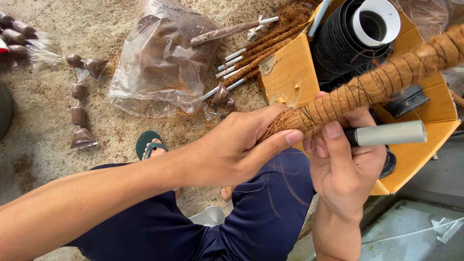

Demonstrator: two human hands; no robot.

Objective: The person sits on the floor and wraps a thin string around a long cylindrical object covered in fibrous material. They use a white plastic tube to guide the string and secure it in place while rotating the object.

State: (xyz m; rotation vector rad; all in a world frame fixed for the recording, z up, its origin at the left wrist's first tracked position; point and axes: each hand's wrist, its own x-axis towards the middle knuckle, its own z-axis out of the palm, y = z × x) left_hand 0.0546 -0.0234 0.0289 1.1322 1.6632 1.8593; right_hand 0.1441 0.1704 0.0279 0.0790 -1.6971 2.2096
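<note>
While you sit over the yellow cardboard box (290, 72) of black rings (333, 48), the fibre-wrapped pole (377, 84) slants across it. It looks light and stiff, with a rough, grippy wrap; hold it on the bound fibre. Your left hand (232, 150) pinches its frayed lower end; your right hand (345, 169) is closed round it and a grey marker (386, 134).

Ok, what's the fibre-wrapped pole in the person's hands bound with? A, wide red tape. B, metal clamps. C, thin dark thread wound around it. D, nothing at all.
C: thin dark thread spirals around the fibre-wrapped pole, which the left hand and right hand hold by its lower end.
</note>
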